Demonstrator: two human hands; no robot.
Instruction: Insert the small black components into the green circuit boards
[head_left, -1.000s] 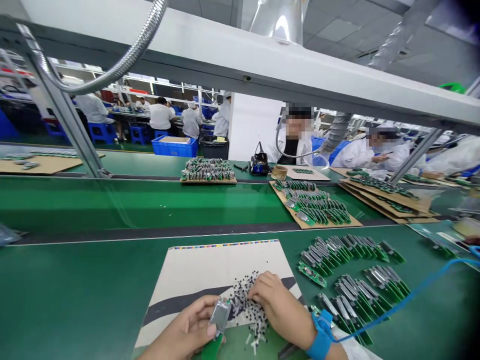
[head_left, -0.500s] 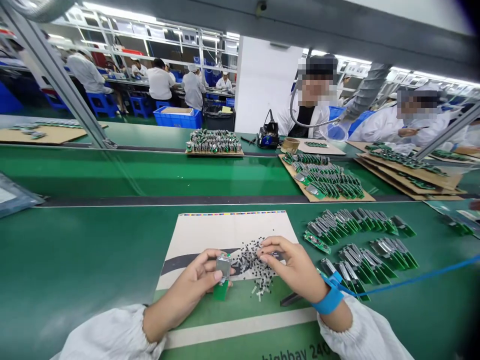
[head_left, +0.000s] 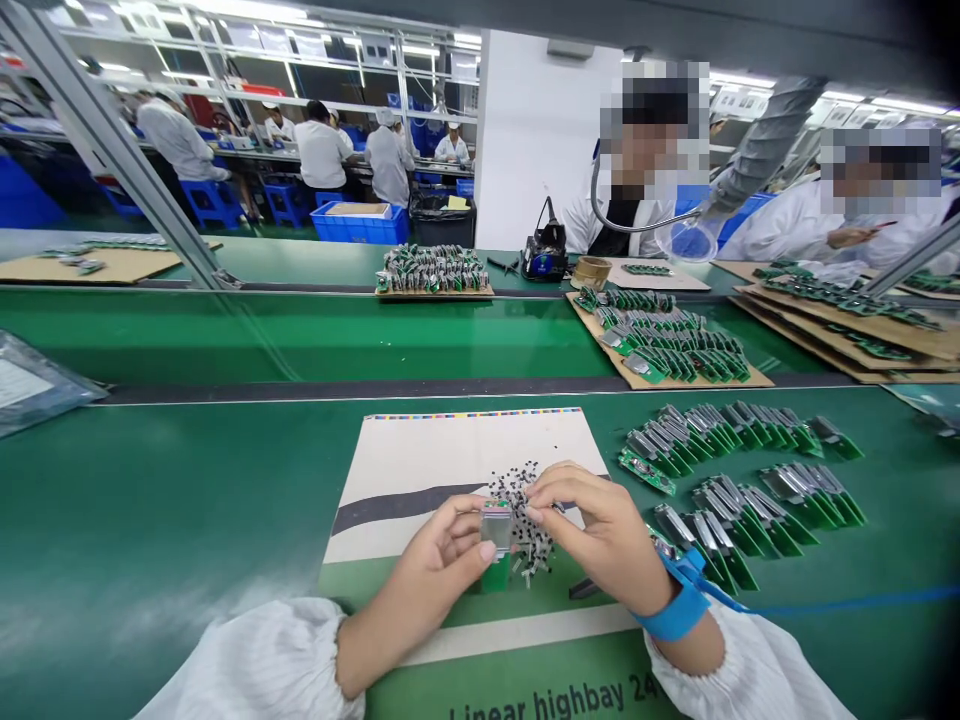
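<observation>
My left hand (head_left: pixel 442 560) grips a small green circuit board (head_left: pixel 496 545) with a metal shield on top, held upright over a printed cardboard sheet (head_left: pixel 420 465). My right hand (head_left: pixel 600 530), with a blue wrist strap (head_left: pixel 679 605), pinches its fingertips right at the board's top edge; what it holds is too small to name. A pile of small black components (head_left: pixel 521 500) with metal legs lies on the sheet just behind both hands.
Rows of green circuit boards (head_left: pixel 739 470) lie on the green bench to my right. Across the conveyor stand cardboard trays of boards (head_left: pixel 664 345), a stacked tray (head_left: pixel 431 272), a soldering station (head_left: pixel 545 258) and seated people in white coats. A plastic bag (head_left: pixel 30 385) lies far left.
The view has tilted down, so both hands sit higher in frame. My right hand left the component pile and came to the board; my left hand shifted right with the board.
</observation>
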